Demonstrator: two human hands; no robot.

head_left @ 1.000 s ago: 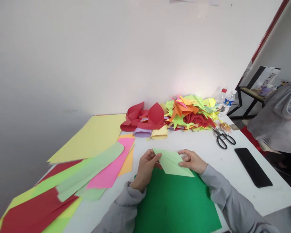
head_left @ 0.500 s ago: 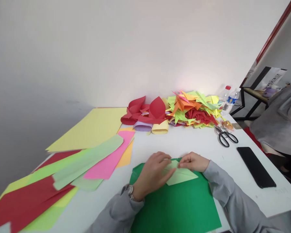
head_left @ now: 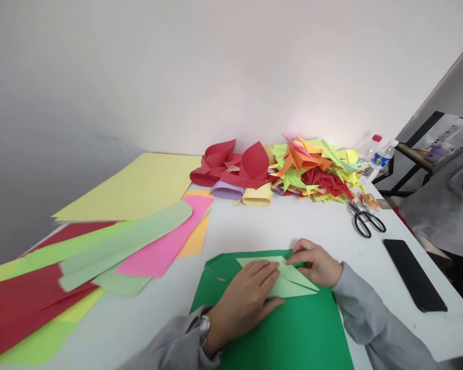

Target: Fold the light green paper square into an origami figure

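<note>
A folded piece of pale green paper [head_left: 289, 288] lies on a large green sheet [head_left: 285, 329], its pointed end to the right. My left hand [head_left: 247, 293] rests flat across the pale paper's left part, fingers stretched out and thumb apart, hiding some of it. At the paper's upper right edge, my right hand [head_left: 314, 262] has its thumb and fingers pinched together on a flap. A slit between layers shows just below those fingertips.
Coloured paper strips [head_left: 131, 241] and a yellow sheet [head_left: 139, 185] lie left. Red rolled paper [head_left: 252, 167] and a pile of folded paper [head_left: 312, 164] sit against the wall. To the right are scissors [head_left: 366, 221], a black phone [head_left: 414, 275], bottles [head_left: 381, 156] and a seated person [head_left: 447, 200].
My left hand has flattened and moved lower over the pale paper. My right hand has shifted slightly right along its upper edge. The camera view has turned a little.
</note>
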